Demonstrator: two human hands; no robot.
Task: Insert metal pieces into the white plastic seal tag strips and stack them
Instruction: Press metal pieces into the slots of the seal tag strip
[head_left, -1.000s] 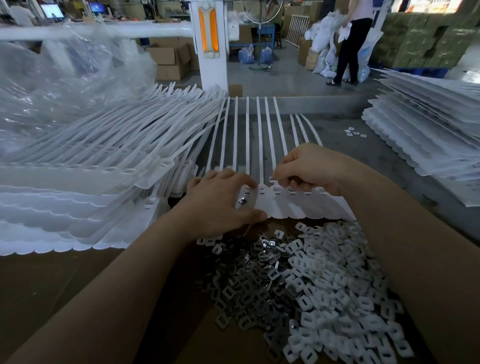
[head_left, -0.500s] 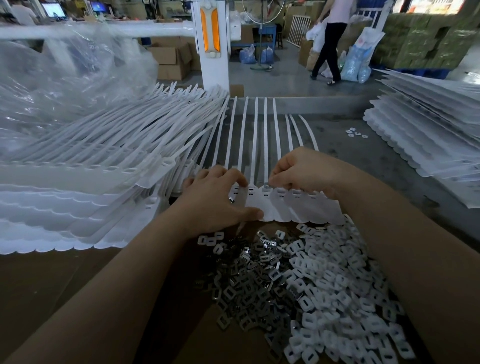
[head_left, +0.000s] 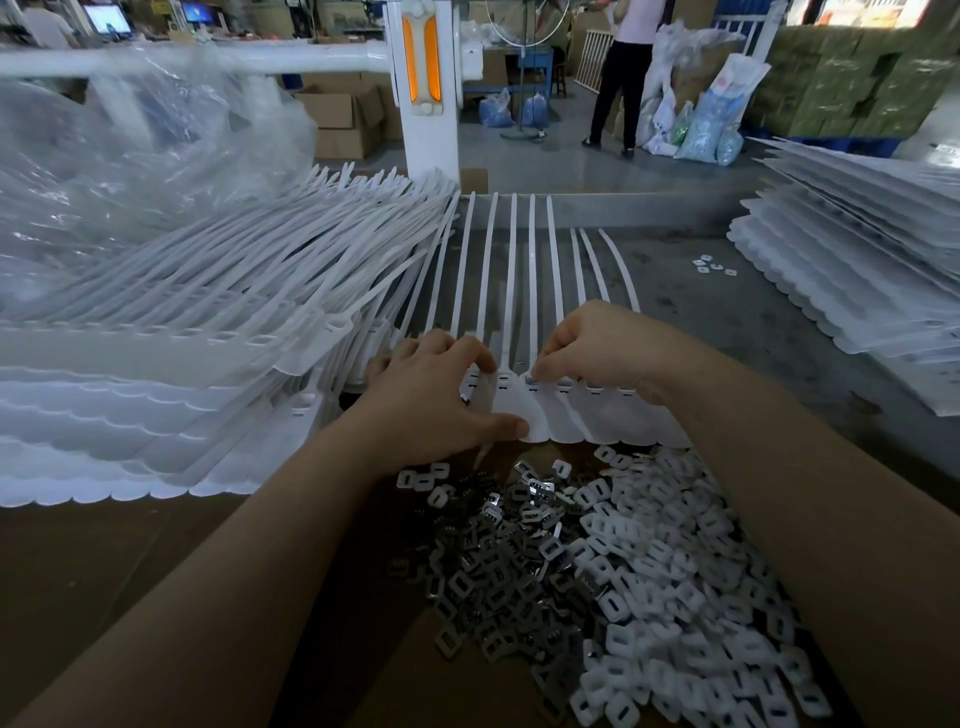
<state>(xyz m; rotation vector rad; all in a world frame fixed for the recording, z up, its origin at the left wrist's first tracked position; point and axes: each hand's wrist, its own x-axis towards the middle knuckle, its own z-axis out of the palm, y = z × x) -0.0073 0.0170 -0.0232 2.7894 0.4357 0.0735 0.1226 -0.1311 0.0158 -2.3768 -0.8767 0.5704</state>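
White tag strip (head_left: 571, 421) pinched by left hand (head_left: 436, 400); right hand (head_left: 597, 348) pinches metal piece (head_left: 533, 382) at slot

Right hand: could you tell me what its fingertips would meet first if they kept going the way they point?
Probably the slot row of the seal strip; the right hand points down-left at it, fingertips seemingly already there.

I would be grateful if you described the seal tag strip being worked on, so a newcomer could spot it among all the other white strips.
Start at the white post with orange reflectors and come down to both hands. The seal tag strip lies flat between the left hand and right hand, above the heap of metal pieces. Unlike the tall stacks either side, it is a single sheet.
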